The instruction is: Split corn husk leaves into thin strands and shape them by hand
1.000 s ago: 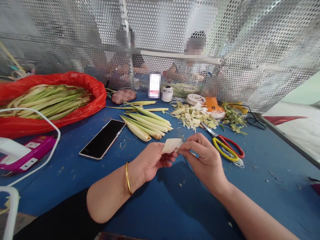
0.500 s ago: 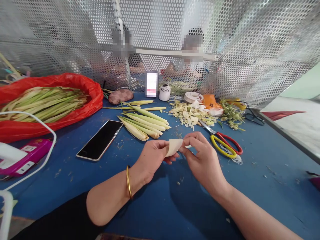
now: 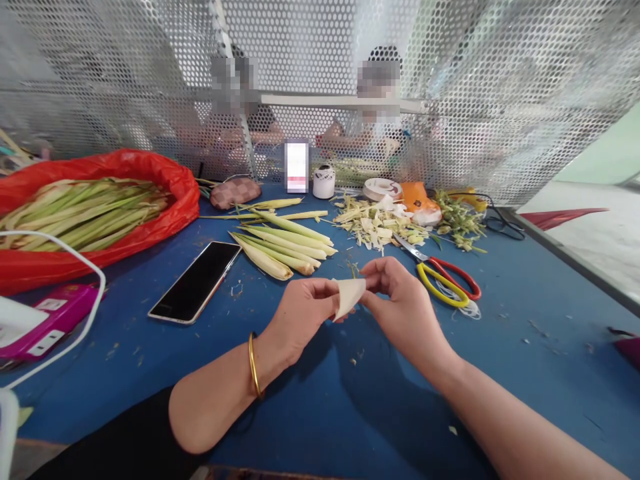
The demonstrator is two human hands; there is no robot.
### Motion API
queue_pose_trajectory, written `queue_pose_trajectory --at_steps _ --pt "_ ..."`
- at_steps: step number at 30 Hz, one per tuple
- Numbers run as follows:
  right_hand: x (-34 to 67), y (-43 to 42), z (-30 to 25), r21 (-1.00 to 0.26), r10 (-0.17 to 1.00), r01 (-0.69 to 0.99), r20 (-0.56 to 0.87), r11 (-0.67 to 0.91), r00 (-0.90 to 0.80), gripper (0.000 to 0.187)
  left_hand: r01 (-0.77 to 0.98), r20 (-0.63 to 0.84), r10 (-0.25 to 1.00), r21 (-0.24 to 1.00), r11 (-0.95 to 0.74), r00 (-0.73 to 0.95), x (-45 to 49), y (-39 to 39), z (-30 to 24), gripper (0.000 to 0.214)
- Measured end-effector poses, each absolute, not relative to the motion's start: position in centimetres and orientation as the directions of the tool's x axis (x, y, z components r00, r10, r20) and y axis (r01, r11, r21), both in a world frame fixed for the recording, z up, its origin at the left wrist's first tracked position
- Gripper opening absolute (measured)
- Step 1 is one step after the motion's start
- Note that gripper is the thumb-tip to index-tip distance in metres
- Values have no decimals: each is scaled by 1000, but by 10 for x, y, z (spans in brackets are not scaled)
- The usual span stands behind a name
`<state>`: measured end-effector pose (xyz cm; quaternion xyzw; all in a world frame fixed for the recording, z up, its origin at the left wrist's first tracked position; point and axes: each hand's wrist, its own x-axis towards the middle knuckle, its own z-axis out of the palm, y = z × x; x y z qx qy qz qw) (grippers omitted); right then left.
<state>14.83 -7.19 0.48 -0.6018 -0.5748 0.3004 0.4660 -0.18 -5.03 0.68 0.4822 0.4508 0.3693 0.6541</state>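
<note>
A thin, cream-coloured piece of husk is curled into a cone-like shape above the blue table. My left hand, with a gold bangle at the wrist, pinches its left side between thumb and fingers. At its right edge are the thumb and fingertips of my right hand, closed around the edge; their exact contact is partly hidden. Beyond my left hand lies a fan of pale green stalks. Scissors with one red and one yellow handle rest past my right hand, beside some white thread.
Left are a red bag of long leaves, a black-screened phone and a purple power strip with a white cable. Behind stand a heap of trimmings, a tape roll, a white jar and a perforated screen; people sit beyond.
The husk piece has turned and flared into a more cone-like shape between my hands. My right fingers have spread slightly at its edge. The whole view has shifted a little.
</note>
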Motion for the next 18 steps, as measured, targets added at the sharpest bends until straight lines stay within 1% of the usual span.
queue_pose_trajectory --at_steps 4,7,9,14,18 --pt "150 -70 7 -941 982 330 129 77 139 22 -34 -235 923 966 257 304 -3 -49 7 10" --pt "151 -69 8 -969 988 240 90 58 123 23 -56 -223 918 966 254 327 -3 -48 8 9" --pt "152 -68 9 -975 988 216 77 47 132 22 -62 -226 918 964 259 327 -2 -48 9 10" --pt "152 -69 12 -972 987 228 94 63 129 24 -61 -228 920 964 259 318 -2 -48 13 9" --pt "151 -72 13 -955 981 285 131 86 142 19 -40 -225 927 968 248 301 -2 -48 13 5"
